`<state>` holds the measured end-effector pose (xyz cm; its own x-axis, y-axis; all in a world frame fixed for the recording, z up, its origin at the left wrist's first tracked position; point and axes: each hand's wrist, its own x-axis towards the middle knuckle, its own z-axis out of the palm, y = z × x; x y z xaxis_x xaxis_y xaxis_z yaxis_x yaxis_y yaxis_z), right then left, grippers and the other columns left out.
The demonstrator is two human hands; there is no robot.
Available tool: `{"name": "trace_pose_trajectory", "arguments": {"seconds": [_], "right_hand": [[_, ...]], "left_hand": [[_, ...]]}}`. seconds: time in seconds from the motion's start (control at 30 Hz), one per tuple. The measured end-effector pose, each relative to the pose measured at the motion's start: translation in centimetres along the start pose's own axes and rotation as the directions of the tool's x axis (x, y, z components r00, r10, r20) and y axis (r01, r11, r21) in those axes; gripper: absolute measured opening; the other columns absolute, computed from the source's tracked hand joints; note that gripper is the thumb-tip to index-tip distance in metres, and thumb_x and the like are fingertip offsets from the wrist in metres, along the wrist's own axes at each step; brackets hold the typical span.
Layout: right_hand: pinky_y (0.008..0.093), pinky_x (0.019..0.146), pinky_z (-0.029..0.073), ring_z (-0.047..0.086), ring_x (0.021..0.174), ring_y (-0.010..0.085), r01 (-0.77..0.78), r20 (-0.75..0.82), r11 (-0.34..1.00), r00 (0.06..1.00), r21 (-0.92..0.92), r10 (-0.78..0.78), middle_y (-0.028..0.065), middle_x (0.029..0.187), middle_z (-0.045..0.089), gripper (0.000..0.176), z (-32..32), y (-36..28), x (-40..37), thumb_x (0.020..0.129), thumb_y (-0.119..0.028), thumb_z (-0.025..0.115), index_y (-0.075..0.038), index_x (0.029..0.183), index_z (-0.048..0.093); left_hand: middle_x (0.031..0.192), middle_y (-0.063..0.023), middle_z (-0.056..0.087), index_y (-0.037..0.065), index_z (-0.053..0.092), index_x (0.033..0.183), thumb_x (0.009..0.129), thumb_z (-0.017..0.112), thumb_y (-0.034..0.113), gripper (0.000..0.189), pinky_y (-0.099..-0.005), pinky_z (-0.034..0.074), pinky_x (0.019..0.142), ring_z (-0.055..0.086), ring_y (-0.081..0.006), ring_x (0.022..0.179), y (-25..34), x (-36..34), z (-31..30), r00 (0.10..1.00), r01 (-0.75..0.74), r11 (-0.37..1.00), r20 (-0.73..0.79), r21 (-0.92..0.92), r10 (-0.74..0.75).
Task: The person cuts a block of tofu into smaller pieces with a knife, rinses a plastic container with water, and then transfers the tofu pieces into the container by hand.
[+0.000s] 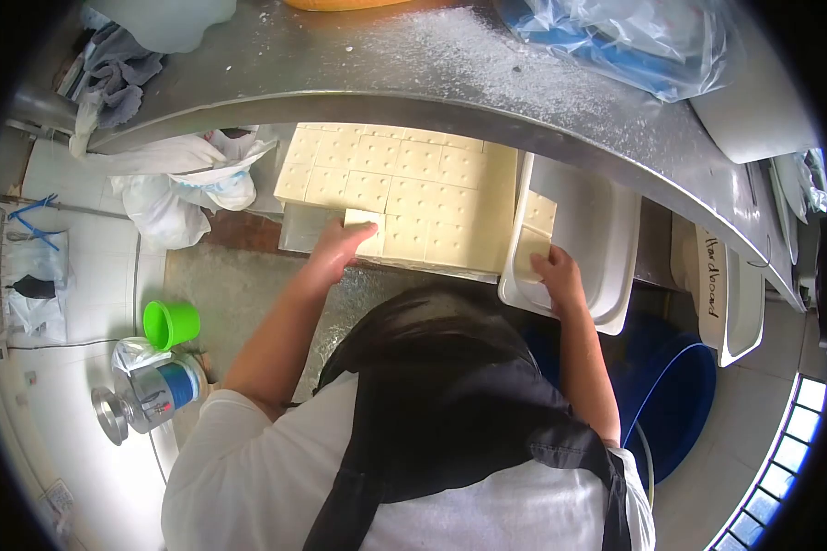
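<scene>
Cream-white, soft curd. The left hand [345, 241] is curled over one cut block [366, 220] at the near edge of the tofu slab [404, 188], fingers closed around it. The right hand [556, 271] lies with bent fingers on a block in the tray [531, 253]; whether it grips or merely steadies cannot be told.

Probable hazards: the cut block looks soft enough to crack or lose a corner if squeezed, or to slip from a wet grip onto the floor below. The white tray [606, 230] overhangs its support toward the person, so downward pressure from the right hand could tip it.

The tofu slab sits under the curved steel bench [413, 83], scored into even squares, each stamped with small dimples. Its surface is matt and unbroken.

Around it: plastic bags [179, 188] on the left, a green cup [171, 323] lower left, a blue tub [680, 395] lower right.
</scene>
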<state>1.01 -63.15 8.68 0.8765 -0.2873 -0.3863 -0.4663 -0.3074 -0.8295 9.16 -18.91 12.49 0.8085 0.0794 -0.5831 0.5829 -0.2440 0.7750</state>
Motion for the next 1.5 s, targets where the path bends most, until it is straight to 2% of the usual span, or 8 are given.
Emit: {"name": "trace_pose_trajectory", "arguments": {"seconds": [0.1, 0.17, 0.4, 0.57, 0.83, 1.17, 1.3, 1.5], "right_hand": [[0.0367, 0.089, 0.055, 0.07, 0.1, 0.0209, -0.012, -0.166, 0.998, 0.986, -0.064, 0.001, 0.0151, 0.115, 0.074, 0.047, -0.2, -0.8, -0.3, 0.096, -0.024, 0.073, 0.004, 0.133, 0.065], [0.037, 0.088, 0.057, 0.07, 0.102, 0.021, 0.177, -0.363, 0.958, 0.897, -0.226, -0.252, 0.0142, 0.12, 0.072, 0.045, -0.1, -3.7, -1.7, 0.098, -0.02, 0.073, 0.002, 0.136, 0.062], [0.0332, 0.088, 0.059, 0.069, 0.105, 0.0182, 0.496, -0.034, 0.86, 0.868, 0.117, -0.496, 0.0137, 0.121, 0.07, 0.035, 4.8, -12.4, -5.3, 0.102, -0.012, 0.07, 0.0, 0.134, 0.063], [0.0414, 0.111, 0.048, 0.058, 0.132, 0.0266, 0.443, 0.269, 0.845, 0.81, 0.299, -0.52, 0.0172, 0.139, 0.059, 0.081, 6.0, -16.7, -6.8, 0.097, -0.023, 0.08, 0.002, 0.158, 0.033], [0.0435, 0.117, 0.043, 0.055, 0.135, 0.0252, 0.036, 0.181, 0.457, 0.889, 0.889, -0.421, 0.0125, 0.144, 0.058, 0.065, -0.1, -14.3, -7.5, 0.1, -0.009, 0.069, -0.004, 0.157, 0.038], [0.0607, 0.109, 0.044, 0.056, 0.132, 0.0313, -0.177, 0.238, 0.292, 0.953, 0.94, -0.188, 0.0083, 0.141, 0.062, 0.055, -4.9, -8.7, -4.2, 0.1, -0.041, 0.067, -0.015, 0.148, 0.055], [0.047, 0.104, 0.053, 0.066, 0.121, 0.0243, 0.03, 0.085, 0.477, 0.972, 0.878, -0.218, 0.0088, 0.13, 0.069, 0.043, -6.6, -9.0, -0.2, 0.105, -0.026, 0.062, -0.007, 0.143, 0.056], [0.0378, 0.093, 0.054, 0.067, 0.108, 0.0201, 0.393, -0.13, 0.775, 0.915, 0.495, -0.382, 0.0066, 0.118, 0.07, 0.034, -6.3, -5.0, 14.4, 0.1, -0.016, 0.07, -0.004, 0.131, 0.063]], "left_hand": [[0.125, -0.0127, 0.069, -0.001, 0.055, 0.14, 0.094, 0.079, 0.037, 0.064, -0.0406, 0.058, 0.075, 0.069, -0.0252, 0.108, -3.1, 1.3, -1.8, 0.984, -0.114, 0.973, 0.115, -0.199, 0.139], [0.127, -0.0131, 0.068, -0.001, 0.054, 0.141, 0.096, 0.076, 0.032, 0.06, -0.0407, 0.059, 0.078, 0.07, -0.0257, 0.109, -4.2, 0.7, -3.5, 0.985, -0.085, 0.938, 0.115, -0.335, 0.13], [0.132, -0.0115, 0.067, -0.001, 0.051, 0.146, 0.098, 0.07, 0.012, 0.053, -0.0394, 0.054, 0.101, 0.066, -0.0241, 0.119, -0.8, -2.5, -1.4, 0.916, -0.058, 0.695, 0.238, -0.717, 0.322], [0.131, -0.0095, 0.065, 0.0, 0.053, 0.142, 0.094, 0.074, 0.007, 0.053, -0.0373, 0.049, 0.106, 0.062, -0.0197, 0.122, 7.7, -6.5, 7.8, 0.777, -0.205, 0.749, 0.36, -0.63, 0.516], [0.136, -0.0093, 0.059, 0.0, 0.049, 0.145, 0.098, 0.077, 0.018, 0.058, -0.0399, 0.045, 0.11, 0.055, -0.0211, 0.128, 12.4, -9.7, 11.9, 0.493, -0.396, 0.782, 0.607, -0.481, 0.623], [0.118, -0.0059, 0.068, 0.004, 0.064, 0.13, 0.106, 0.065, 0.019, 0.028, -0.0335, 0.055, 0.09, 0.065, -0.0149, 0.104, 3.5, -7.2, 4.8, 0.922, -0.298, 0.934, 0.191, -0.198, 0.335], [0.115, -0.0057, 0.069, 0.002, 0.065, 0.126, 0.106, 0.066, 0.023, 0.029, -0.0298, 0.054, 0.086, 0.064, -0.0116, 0.102, -1.4, -5.4, 2.1, 0.964, -0.265, 0.962, -0.01, -0.069, 0.265], [0.126, -0.0263, 0.068, -0.006, 0.065, 0.127, 0.101, 0.069, 0.046, 0.058, -0.0532, 0.05, 0.1, 0.066, -0.0377, 0.117, -4.7, -1.3, 3.4, 0.776, -0.293, 0.751, -0.311, 0.592, 0.548]]}}
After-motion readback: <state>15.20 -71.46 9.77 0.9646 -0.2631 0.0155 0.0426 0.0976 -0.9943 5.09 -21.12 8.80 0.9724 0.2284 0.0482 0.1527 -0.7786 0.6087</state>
